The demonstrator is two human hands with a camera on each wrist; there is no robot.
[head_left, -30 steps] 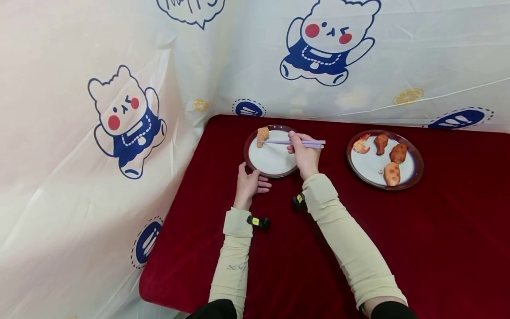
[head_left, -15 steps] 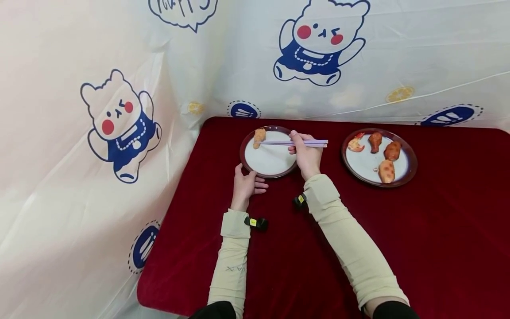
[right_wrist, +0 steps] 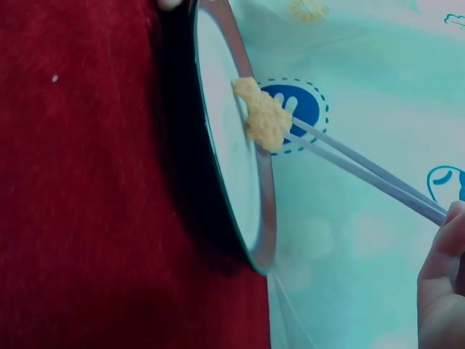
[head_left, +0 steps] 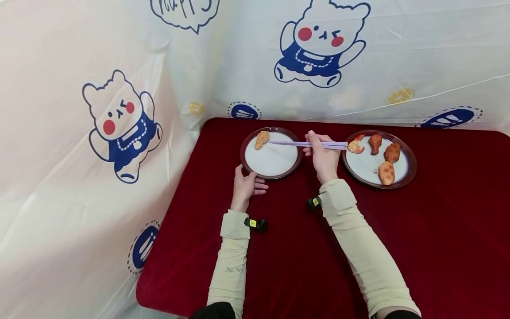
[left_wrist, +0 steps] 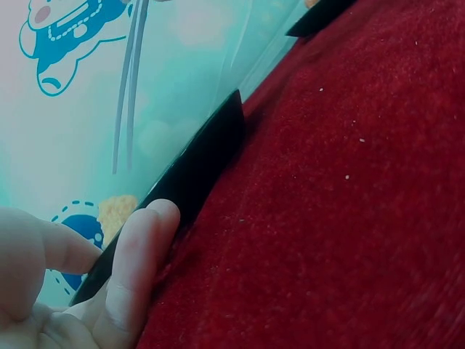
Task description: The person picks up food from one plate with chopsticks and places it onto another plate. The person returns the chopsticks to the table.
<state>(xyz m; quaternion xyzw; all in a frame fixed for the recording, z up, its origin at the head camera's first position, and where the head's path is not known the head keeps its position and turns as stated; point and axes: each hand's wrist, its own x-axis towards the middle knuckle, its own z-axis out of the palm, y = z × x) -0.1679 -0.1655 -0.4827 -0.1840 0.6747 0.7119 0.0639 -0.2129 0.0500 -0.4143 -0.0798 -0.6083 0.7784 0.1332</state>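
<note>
A golden fried chicken piece (head_left: 261, 140) lies on the upper left of a white plate with a brown rim (head_left: 275, 161). My left hand (head_left: 244, 186) pinches that plate's near left rim, the thumb and a finger on either side of it in the left wrist view. In my right hand (head_left: 324, 158) I hold a pair of lilac chopsticks (head_left: 292, 143) level over the plate, pointing left. Their tips sit just right of the chicken in the head view. In the right wrist view the chopstick tips overlap the chicken piece (right_wrist: 265, 120).
To the right stands a second brown-rimmed plate (head_left: 364, 168) with a shrimp (head_left: 356, 144), a drumstick (head_left: 375, 143) and two browned pieces, one of them a wing-like piece (head_left: 386, 173). A dark red cloth (head_left: 287, 248) covers the table. A printed white curtain (head_left: 247, 62) hangs behind and at left.
My right hand has moved right with the chopsticks, their tips drawing back from the far left of the plate. The chicken piece has shifted slightly right and turned. My left hand stays at the rim.
</note>
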